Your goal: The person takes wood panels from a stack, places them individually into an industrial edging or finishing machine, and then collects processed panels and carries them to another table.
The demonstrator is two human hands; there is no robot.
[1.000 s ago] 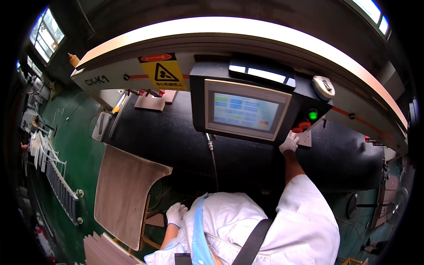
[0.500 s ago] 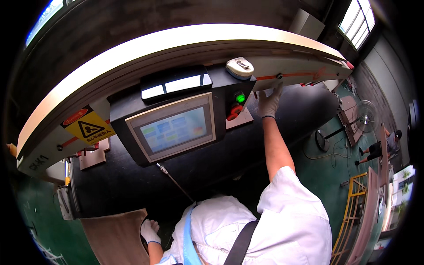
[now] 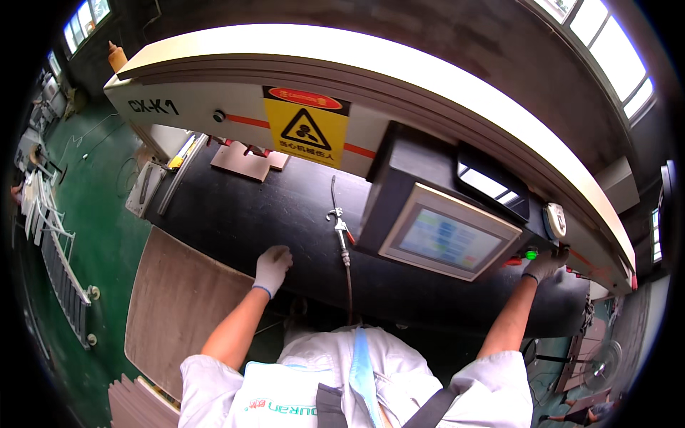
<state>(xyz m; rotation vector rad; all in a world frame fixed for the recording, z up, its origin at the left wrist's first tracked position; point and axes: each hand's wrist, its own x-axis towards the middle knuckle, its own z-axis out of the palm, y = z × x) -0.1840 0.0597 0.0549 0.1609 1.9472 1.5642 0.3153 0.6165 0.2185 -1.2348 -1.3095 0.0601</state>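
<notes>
My left hand (image 3: 274, 268), in a white knitted glove, is over the near edge of the black machine table (image 3: 300, 200). Its fingers look loosely curled, with nothing visible in them. My right hand (image 3: 545, 266), also gloved, reaches up beside the green lit button (image 3: 531, 255) at the right side of the control box. Its fingertips are in shadow by the pale beam, and their grip cannot be made out. Between my hands, the touchscreen (image 3: 449, 239) glows on the box. An air blow gun (image 3: 340, 225) with a hose lies on the table.
Brown flat boards (image 3: 241, 160) sit under the beam at the table's far left. A large wooden panel (image 3: 178, 307) is at my left, with more boards (image 3: 139, 405) below it. A white handheld device (image 3: 555, 220) rests on the box. At far right stands a fan (image 3: 603, 364).
The view has swung left. My left hand has risen from beside the wooden panel to the table edge. My right hand now appears closer to the green button. The air gun has come into view.
</notes>
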